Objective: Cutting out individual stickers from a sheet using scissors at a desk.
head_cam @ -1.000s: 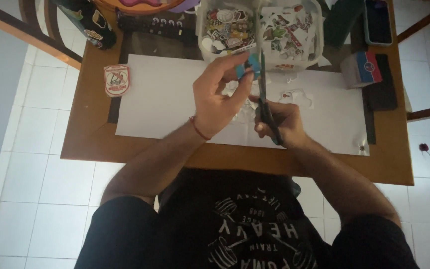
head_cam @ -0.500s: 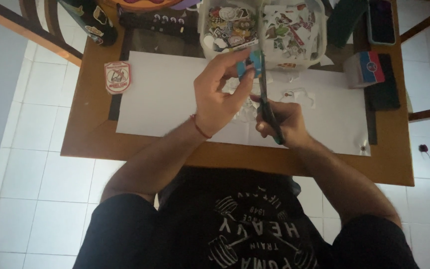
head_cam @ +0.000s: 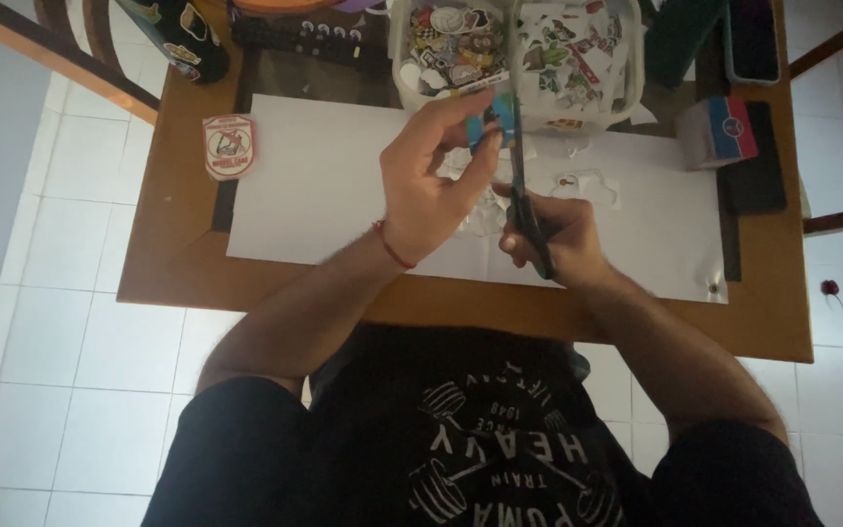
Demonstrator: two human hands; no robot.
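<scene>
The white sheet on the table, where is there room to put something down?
The white sheet is bare on its left half, between the shield-shaped sticker and the left hand. It is crowded by the right hand with the scissors, the paper scraps and the two tubs of stickers.

A shield-shaped patch (head_cam: 229, 146) is seen at ten o'clock on the wooden surface (head_cam: 178, 263); a red-blue box (head_cam: 722, 132) at two o'clock.

Home craft spot: wooden table (head_cam: 178, 263) on white tile floor (head_cam: 70, 361), sticker tubs (head_cam: 514, 59), chair nearby.
</scene>
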